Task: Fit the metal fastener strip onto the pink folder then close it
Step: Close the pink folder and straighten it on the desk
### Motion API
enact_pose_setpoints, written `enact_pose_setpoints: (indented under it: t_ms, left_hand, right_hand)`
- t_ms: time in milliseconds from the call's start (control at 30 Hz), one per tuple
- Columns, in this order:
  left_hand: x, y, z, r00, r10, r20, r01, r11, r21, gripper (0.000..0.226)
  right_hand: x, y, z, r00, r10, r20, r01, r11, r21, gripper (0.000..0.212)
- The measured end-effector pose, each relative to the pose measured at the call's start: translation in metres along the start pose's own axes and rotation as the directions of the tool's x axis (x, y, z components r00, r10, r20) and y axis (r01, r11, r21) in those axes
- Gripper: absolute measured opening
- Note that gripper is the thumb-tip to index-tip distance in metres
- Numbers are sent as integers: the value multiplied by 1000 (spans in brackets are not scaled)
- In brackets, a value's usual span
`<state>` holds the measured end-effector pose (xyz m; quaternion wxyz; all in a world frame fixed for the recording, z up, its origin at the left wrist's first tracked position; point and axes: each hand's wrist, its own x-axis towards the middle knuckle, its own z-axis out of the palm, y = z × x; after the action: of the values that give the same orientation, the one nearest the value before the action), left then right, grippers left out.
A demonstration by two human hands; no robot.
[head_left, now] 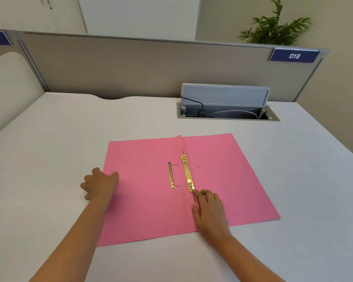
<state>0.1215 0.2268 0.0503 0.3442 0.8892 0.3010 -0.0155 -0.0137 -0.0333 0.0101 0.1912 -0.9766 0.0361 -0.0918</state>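
1. Pink folder (147, 192) lies open on the white desk (49, 139).
2. Left hand (101, 184), loosely curled, rests on its 9 o'clock edge.
3. Right hand (209, 210) fingertips touch the brass fastener strip (187, 173) at the fold's 6 o'clock end, gripping nothing.
4. A smaller brass clip (171, 176) lies just left.

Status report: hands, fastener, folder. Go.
Left hand flat on open pink folder's edge. Right hand touching fastener strip at fold. Nothing in the way.

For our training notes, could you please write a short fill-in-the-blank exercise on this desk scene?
1. The pink folder lies ____ on the desk.
2. The left hand rests on the folder's ____ edge.
3. The right hand touches the near end of the fastener strip beside the folder's ____.
4. The blue sign reads ____.

Missing words: open; left; crease; 018
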Motion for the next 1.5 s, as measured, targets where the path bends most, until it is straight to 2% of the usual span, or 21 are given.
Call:
enact_pose_setpoints:
  t_ms: [200,300,400,533,600,633,667,733,800,867,967,1067,1133,1167,1233,1300,1367,1500]
  left_hand:
    - [15,-7,-12,999,-4,52,12,987,-163,54]
    - [20,-5,-22,992,0,130,51,919,-392,36]
    - [21,3,-35,973,-7,230,127,850,-511,43]
    - [10,20,-61,940,143,311,31,870,-492,41]
    - [0,34,-80,887,264,379,-29,851,-525,38]
    - [-5,40,-90,854,316,414,-40,833,-552,36]
    - [-12,48,-96,811,373,450,-41,804,-593,36]
    - [-28,64,-101,717,485,501,-15,729,-684,41]
    - [-51,80,-93,624,571,533,24,668,-744,50]
    - [-75,94,-73,523,628,576,59,648,-759,57]
    - [-110,104,-36,390,632,669,54,710,-702,62]
    - [-134,103,-2,331,574,749,-1,794,-608,54]
    - [-143,102,14,363,540,760,-79,830,-552,40]
    - [-144,101,20,418,528,739,-131,840,-526,31]
    - [-141,99,31,583,499,641,-209,855,-475,17]
    - [-135,95,38,709,433,557,-219,886,-409,26]
    - [-130,90,43,756,359,547,-185,919,-348,39]
    - [-126,80,54,769,256,586,-97,952,-289,52]
  right_hand:
    - [2,1,1,1000,7,3,-7,1000,14,44]
    - [2,2,2,1000,9,-7,-9,1000,27,43]
    - [1,2,2,1000,8,1,-8,1000,21,43]
    - [3,4,1,1000,17,15,-18,998,58,43]
    - [4,5,-5,998,65,24,-68,980,189,46]
    - [6,5,-9,992,112,48,-122,944,308,48]
    - [8,6,-15,980,178,91,-200,874,444,49]
    - [15,9,-31,929,286,236,-369,648,666,43]
    - [21,18,-47,864,347,364,-482,362,798,37]
    - [25,28,-68,829,342,442,-497,87,864,39]
    - [26,47,-105,829,287,479,-471,-104,876,50]
    - [24,67,-137,831,266,489,-463,-158,872,61]
    - [19,84,-153,820,307,484,-476,-106,873,62]
    - [15,92,-159,809,339,481,-491,-60,869,60]
    - [8,107,-166,776,409,481,-541,37,840,58]
    - [2,119,-166,732,471,493,-602,107,791,53]
    - [0,128,-162,687,529,499,-661,169,731,45]
    - [-1,131,-143,633,642,432,-746,356,563,38]
